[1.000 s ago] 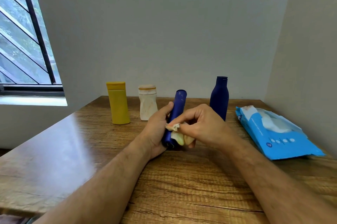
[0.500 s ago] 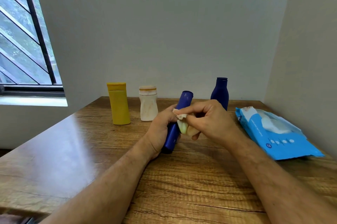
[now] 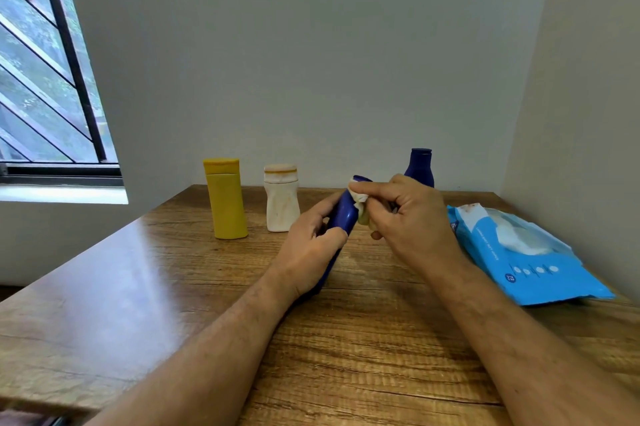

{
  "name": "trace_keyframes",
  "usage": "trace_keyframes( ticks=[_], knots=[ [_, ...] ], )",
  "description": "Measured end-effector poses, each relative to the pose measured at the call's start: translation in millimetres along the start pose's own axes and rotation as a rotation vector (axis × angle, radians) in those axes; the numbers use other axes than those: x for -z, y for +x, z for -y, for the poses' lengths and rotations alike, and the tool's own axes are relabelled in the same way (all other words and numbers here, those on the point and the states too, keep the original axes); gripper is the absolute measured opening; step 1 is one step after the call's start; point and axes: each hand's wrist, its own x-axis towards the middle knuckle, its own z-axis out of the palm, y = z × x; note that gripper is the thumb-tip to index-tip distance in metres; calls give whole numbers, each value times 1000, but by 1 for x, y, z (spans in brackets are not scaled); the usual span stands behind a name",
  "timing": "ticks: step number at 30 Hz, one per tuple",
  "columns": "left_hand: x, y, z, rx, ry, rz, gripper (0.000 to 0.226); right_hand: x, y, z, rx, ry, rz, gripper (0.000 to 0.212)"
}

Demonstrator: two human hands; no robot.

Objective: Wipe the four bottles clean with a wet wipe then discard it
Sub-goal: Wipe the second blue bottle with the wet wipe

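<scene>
My left hand [image 3: 308, 252] grips a slim blue bottle [image 3: 344, 214] around its lower half, tilted with its top pointing away. My right hand [image 3: 401, 217] pinches a crumpled, soiled wet wipe [image 3: 362, 207] against the bottle's upper end. A yellow bottle [image 3: 225, 198] and a stained white bottle [image 3: 281, 202] stand upright at the back left of the wooden table [image 3: 173, 287]. A dark blue bottle [image 3: 420, 166] stands behind my right hand, partly hidden by it.
A blue pack of wet wipes [image 3: 519, 252] lies on the table's right side with its flap open, close to the right wall. A barred window [image 3: 45, 79] is at the left. A wall stands just behind the bottles.
My right hand has slid the wipe from the slim blue bottle's lower part up to its top. The bottle has tilted further away in my left hand.
</scene>
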Motion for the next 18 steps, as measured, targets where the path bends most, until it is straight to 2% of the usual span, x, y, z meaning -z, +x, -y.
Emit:
trace_keyframes(
  ticks=[5,9,13,18],
  knots=[
    [1,-2,-2,-29,86,-34,61,3,1,-1,77,-49,-29,26],
    [2,-2,-5,34,-185,-7,62,5,5,1,103,-25,-121,25],
    [5,-2,-6,127,-331,38,79,2,4,0,75,23,-84,26],
    [4,-3,-8,154,-472,22,54,0,1,5,67,111,91,23]
  ],
)
